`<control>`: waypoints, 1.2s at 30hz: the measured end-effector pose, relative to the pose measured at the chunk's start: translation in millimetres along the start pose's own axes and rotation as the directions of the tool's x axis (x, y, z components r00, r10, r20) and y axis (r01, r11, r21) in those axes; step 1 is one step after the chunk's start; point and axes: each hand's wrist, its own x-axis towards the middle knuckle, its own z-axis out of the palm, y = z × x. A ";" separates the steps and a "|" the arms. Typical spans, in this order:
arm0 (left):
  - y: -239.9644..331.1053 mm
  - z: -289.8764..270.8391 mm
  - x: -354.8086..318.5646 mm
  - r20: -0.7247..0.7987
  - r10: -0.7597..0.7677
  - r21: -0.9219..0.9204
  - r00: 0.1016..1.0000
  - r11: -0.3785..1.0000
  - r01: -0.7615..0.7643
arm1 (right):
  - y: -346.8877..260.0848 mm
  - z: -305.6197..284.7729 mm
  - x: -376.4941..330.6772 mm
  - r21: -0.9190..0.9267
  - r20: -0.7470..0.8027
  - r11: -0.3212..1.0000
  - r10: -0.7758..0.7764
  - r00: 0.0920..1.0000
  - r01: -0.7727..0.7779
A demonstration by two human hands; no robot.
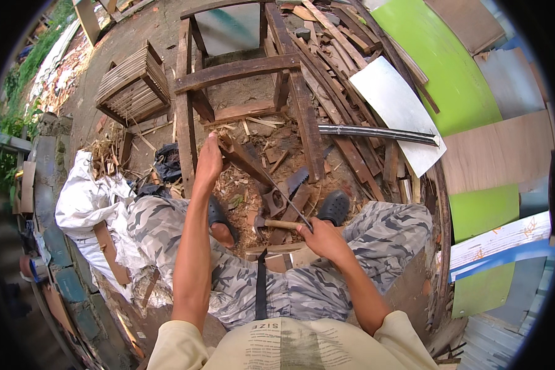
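Note:
My left hand (209, 161) is closed around the upper end of a short dark wooden piece (245, 159), which slants down to the right. My right hand (327, 240) grips the wooden handle of a hammer (282, 224), its head pointing left between my knees. A thin dark strip (293, 206) runs from the lower end of the wooden piece to my right hand; whether the fingers hold it too is unclear. Below lie wood offcuts (294, 208) and a toothed, saw-like blade (298, 179). Just ahead stands a dark wooden frame (237, 73) with legs and crossbars.
A slatted wooden crate (132, 85) sits at the far left. On the right are piled planks (345, 117), a white sheet (401, 111) and green panels (441, 61). White sacking (95, 203) lies by my left knee. Wood chips cover the ground between my feet.

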 end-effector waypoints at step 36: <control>4.9 25.5 -52.3 0.183 0.013 -0.198 0.983 0.980 0.024 | 87.1 194.6 188.7 -0.248 0.481 0.916 -0.165 0.861 0.314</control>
